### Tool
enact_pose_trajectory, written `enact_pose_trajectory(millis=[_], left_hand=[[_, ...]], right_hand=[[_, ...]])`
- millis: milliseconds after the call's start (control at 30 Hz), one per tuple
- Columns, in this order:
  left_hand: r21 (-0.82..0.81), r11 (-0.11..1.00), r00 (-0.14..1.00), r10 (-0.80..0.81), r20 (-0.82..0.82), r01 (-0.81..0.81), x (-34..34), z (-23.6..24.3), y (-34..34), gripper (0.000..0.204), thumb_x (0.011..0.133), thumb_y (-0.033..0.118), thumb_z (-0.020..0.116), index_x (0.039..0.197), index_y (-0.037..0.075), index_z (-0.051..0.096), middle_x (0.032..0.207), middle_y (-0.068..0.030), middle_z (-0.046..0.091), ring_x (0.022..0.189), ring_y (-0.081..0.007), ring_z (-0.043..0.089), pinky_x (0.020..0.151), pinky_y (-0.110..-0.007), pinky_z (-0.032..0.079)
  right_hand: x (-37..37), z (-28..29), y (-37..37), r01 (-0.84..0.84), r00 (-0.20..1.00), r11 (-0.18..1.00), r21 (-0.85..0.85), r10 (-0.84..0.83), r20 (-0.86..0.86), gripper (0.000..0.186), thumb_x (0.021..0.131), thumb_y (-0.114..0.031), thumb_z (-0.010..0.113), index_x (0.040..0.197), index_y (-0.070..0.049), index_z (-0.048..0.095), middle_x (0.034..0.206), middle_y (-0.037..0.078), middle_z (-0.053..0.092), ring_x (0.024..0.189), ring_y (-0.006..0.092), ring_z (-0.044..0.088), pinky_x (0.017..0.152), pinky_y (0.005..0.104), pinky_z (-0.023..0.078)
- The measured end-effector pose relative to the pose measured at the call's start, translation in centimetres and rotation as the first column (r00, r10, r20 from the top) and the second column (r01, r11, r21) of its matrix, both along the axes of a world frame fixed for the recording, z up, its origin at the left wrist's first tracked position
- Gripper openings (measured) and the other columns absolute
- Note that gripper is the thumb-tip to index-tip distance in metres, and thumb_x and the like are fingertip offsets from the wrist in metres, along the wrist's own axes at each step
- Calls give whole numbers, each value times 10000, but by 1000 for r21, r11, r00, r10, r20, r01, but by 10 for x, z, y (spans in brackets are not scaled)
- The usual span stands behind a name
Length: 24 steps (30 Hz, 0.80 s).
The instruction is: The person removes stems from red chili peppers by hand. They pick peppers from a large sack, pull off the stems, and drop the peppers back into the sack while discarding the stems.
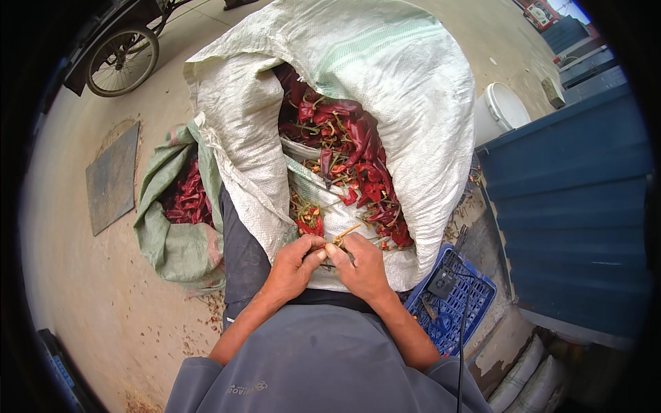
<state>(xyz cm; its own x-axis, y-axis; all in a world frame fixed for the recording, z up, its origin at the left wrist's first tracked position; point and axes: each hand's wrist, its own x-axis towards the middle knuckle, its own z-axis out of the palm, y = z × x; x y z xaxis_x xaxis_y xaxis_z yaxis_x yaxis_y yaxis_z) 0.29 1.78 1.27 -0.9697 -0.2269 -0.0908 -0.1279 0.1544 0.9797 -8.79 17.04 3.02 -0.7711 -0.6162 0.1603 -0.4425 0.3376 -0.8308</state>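
Note:
My left hand (295,266) and my right hand (359,267) meet over my lap, fingers pinched together. Between the fingertips is a dried chilli stem (346,233), its pale stalk poking up beside my right hand; the rest is covered by my fingers. Just beyond lies a large white woven sack (420,131), its mouth open toward me across my legs. Inside are many dried red chillies (354,131). Loose stems and chilli scraps (306,210) lie on the sack's fold close to my left hand.
At the left, a green woven sack (165,241) holds more red chillies. A blue plastic basket (475,303) with a black box and cable sits at my right, beside a blue metal panel (571,206). A white bucket (506,107) stands behind; a wheeled cart (122,60) is far left.

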Motion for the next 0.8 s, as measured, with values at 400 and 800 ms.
enact_pose_trajectory(millis=[400,800], left_hand=[[-199,964,976,-197,-92,176,-12,13,-4,168,943,176,640,1019,29,667,832,-137,620,814,-318,611,726,-381,470],[703,706,990,-137,22,82,0,-6,8,180,1002,200,615,1017,22,631,860,23,570,769,-71,481,704,-250,411]], right_hand=[[-1,5,12,91,811,990,-110,-9,585,211,973,-170,604,817,-28,605,713,43,550,594,160,523,509,324,425],[16,5,6,324,570,857,-402,162,805,235,993,-208,600,853,-21,575,702,14,542,565,82,463,516,277,469]])
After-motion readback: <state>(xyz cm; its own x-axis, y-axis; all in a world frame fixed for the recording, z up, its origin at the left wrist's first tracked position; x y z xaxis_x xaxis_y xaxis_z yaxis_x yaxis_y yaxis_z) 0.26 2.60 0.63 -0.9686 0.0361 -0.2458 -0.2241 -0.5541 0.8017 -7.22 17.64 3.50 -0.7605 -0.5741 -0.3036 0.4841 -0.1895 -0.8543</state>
